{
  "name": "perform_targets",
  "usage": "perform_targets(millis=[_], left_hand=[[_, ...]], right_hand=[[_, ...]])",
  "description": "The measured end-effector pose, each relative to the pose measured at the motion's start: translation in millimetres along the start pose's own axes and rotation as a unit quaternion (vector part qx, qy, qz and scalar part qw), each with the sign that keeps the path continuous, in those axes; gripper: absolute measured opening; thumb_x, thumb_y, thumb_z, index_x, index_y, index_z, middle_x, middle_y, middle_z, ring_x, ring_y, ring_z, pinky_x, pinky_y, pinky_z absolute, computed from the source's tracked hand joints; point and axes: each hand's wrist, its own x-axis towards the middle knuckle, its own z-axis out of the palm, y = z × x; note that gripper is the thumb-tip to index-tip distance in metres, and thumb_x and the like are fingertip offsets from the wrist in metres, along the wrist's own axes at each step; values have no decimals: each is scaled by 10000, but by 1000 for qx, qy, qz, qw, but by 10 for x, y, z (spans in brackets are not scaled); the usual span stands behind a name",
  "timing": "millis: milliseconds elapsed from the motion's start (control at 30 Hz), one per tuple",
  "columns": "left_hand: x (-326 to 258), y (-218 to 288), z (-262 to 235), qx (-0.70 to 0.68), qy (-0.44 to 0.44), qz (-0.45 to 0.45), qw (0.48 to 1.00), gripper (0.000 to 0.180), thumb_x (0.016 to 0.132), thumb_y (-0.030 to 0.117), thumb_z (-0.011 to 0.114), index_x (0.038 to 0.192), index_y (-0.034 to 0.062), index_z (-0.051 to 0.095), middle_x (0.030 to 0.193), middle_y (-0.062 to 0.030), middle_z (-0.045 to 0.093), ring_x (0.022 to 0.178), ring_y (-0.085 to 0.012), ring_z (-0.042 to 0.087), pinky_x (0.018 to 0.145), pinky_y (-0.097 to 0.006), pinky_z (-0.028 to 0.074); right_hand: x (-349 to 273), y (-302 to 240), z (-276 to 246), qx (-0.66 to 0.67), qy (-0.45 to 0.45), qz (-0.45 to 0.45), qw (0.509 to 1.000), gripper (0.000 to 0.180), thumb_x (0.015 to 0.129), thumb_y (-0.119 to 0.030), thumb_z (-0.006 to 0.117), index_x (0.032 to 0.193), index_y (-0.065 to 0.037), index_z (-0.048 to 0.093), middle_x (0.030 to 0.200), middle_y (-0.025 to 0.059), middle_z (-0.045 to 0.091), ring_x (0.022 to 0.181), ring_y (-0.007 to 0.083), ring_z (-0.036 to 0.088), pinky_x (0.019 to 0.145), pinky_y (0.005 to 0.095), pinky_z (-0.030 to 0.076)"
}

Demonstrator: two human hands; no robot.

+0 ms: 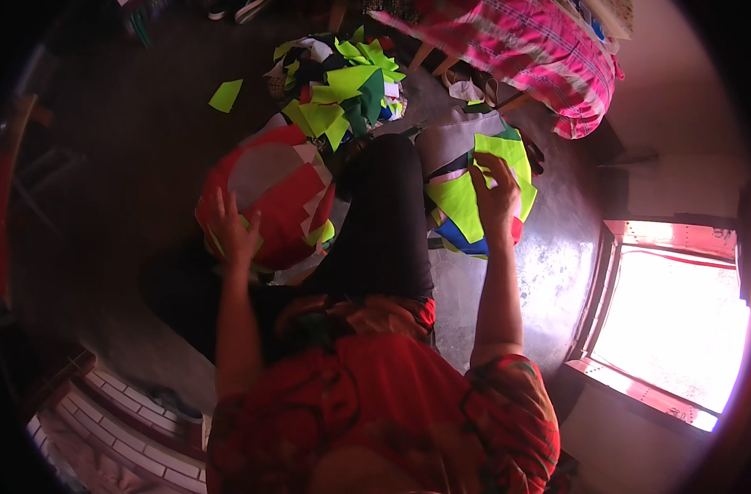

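Observation:
My left hand [237, 230] lies with spread fingers at the left side of a heap of red and grey fabric pieces [281, 193], to the left of my dark-trousered leg. On the other side of the leg is a second heap, with grey, neon yellow, blue and green scraps. My right hand [499, 193] is over it, fingers curled and pinched at the edge of a neon yellow fabric piece [507, 151]. Another neon yellow piece [458, 204] lies just left of that hand. Part of the pinch is hidden by the fingers.
Beyond my leg stands a mixed pile of scraps [342, 86], mostly neon yellow and green. One loose neon scrap [225, 95] lies on the dark floor at its left. A pink checked cloth [524, 49] hangs over furniture at the far right. A bright opening [672, 317] is at right.

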Motion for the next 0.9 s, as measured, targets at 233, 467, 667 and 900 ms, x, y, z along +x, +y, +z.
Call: perform_targets(millis=[233,467,667,900], left_hand=[[-2,40,-56,51,-27,-18,998,581,780,270,701,1281,81,475,1447,-150,337,1315,-361,335,1046,-467,318],[-57,-16,-53,78,-16,-27,996,545,756,245,725,1241,139,501,1434,-104,361,1258,-333,409,1012,-477,351],[-75,-107,67,-19,30,-14,999,551,701,165,757,1195,89,527,1390,-181,399,1228,-364,436,979,-474,373],[-97,-121,66,-46,13,-49,998,535,703,145,742,1190,61,538,1361,-196,418,1262,-360,392,1025,-479,317]], right_hand=[[-568,209,-27,-77,-94,21,992,453,700,-194,773,1107,-69,617,1134,123,616,1060,308,583,904,392,455],[-719,285,198,-103,-75,-6,992,303,735,-131,734,1013,-53,642,1103,120,632,1015,312,601,866,388,477],[-721,346,199,-73,-61,7,995,175,814,-118,663,969,-39,659,1055,134,660,975,288,640,827,359,499],[-453,501,-25,-25,39,163,986,288,912,-276,546,973,-21,664,864,119,688,761,186,627,699,337,485]])
